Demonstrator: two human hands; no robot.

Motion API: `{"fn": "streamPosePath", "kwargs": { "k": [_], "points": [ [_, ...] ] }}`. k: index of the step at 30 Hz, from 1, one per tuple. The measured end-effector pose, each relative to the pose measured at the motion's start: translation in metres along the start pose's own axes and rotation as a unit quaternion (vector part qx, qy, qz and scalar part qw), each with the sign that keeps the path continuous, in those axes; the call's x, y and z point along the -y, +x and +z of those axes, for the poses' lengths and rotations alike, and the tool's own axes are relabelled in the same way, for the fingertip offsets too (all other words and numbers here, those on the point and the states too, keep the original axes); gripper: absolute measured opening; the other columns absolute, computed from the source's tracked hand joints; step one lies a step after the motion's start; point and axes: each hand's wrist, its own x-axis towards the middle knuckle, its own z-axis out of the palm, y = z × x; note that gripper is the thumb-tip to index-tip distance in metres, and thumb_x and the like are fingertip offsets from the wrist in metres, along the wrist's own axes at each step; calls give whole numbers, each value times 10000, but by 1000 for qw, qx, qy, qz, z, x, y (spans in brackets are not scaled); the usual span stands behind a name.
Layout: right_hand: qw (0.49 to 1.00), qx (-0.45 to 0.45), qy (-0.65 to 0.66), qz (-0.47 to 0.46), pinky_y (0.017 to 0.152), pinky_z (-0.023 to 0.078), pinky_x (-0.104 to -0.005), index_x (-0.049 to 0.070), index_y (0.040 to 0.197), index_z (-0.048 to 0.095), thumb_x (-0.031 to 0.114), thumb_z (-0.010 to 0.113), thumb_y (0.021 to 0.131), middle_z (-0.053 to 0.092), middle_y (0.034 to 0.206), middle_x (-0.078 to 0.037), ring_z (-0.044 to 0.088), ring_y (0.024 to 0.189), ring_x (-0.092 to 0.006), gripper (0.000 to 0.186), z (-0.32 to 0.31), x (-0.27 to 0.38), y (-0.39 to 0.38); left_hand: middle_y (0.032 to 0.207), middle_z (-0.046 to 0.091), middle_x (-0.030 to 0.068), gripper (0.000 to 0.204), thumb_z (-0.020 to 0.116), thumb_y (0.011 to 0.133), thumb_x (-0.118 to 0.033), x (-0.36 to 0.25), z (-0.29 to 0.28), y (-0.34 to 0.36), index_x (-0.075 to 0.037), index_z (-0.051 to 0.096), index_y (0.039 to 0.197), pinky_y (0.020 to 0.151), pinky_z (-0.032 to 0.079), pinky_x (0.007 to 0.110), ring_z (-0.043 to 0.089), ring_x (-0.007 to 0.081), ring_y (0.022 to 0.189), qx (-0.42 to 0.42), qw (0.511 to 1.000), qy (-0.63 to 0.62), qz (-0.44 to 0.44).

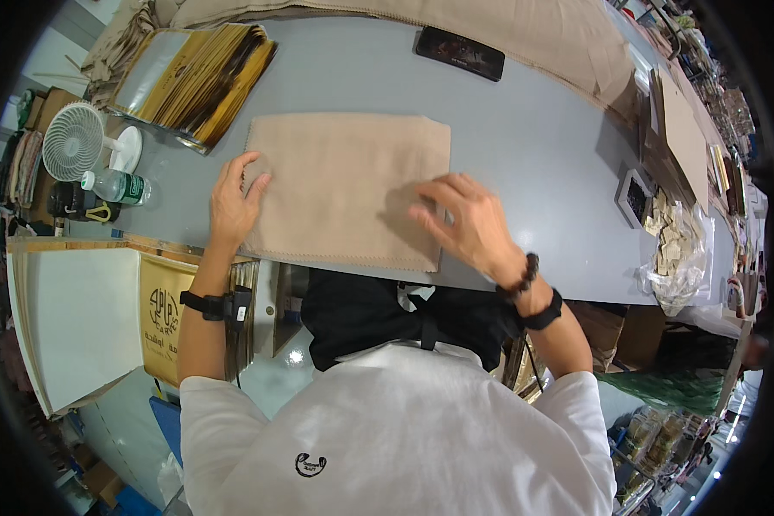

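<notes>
A folded piece of beige cloth (344,193) with zigzag-stitched edges lies flat on the grey table in front of me. My left hand (235,206) rests at its left edge, thumb and fingers apart and nothing between them. Over the cloth's right side hovers my right hand (471,225), its fingers bent and spaced from the thumb, casting a shadow on the fabric. I see nothing held in it.
Packed gold-and-clear sleeves (202,82) lie at the far left, near a white fan (76,142) and a water bottle (116,187). A phone (460,53) and a long beige cloth (525,30) lie at the back. Cardboard sheets (675,129), a small dark tray (635,199) and a plastic bag of tan pieces (675,249) are right.
</notes>
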Motion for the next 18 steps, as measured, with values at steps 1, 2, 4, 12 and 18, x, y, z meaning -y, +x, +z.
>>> {"fn": "streamPosePath", "kwargs": {
  "k": [1, 2, 4, 12, 18],
  "points": [
    [1000, 5, 12, 3, 898, 517, -407, 52, 1176, 717, 226, 739, 941, 696, 1135, -90, 654, 999, -284, 293, -4, 8, -14, 1144, 674, 106, 388, 750, 957, -192, 2, 1, -1, -114, 647, 1323, 852, 526, 381, 631, 282, 950, 7, 1000, 13, 7],
    [1000, 10, 24, 7, 888, 517, -402, 45, 1183, 715, 221, 743, 938, 694, 1146, -90, 652, 1002, -284, 303, -5, 13, -26, 1171, 673, 109, 370, 735, 968, -188, 3, 2, -2, -114, 648, 1320, 852, 529, 384, 639, 295, 966, 6, 999, 21, 26],
    [999, -29, -9, -11, 874, 514, -392, 24, 1182, 709, 184, 744, 917, 685, 1167, -84, 650, 1001, -274, 311, 2, 19, -46, 1237, 656, 120, 347, 703, 989, -182, 7, 4, -2, -124, 647, 1327, 876, 523, 397, 638, 320, 1029, 8, 997, 52, 58],
    [981, -81, -147, -94, 859, 486, -351, -25, 1148, 687, 88, 728, 805, 657, 1176, -69, 627, 1022, -220, 363, 25, 7, -77, 1470, 526, 169, 424, 571, 1051, -187, 7, 11, -6, -174, 577, 1475, 1128, 317, 530, 460, 370, 1372, 50, 970, 218, 95],
    [999, -23, 33, -13, 935, 487, -405, 86, 1188, 718, 229, 696, 979, 677, 1242, -52, 622, 1085, -265, 255, -20, -29, -79, 1462, 536, 173, 447, 560, 1054, -191, -25, 37, -10, -118, 553, 1495, 1135, 307, 510, 468, 357, 1377, 56, 972, 201, 112]
  ]
}}
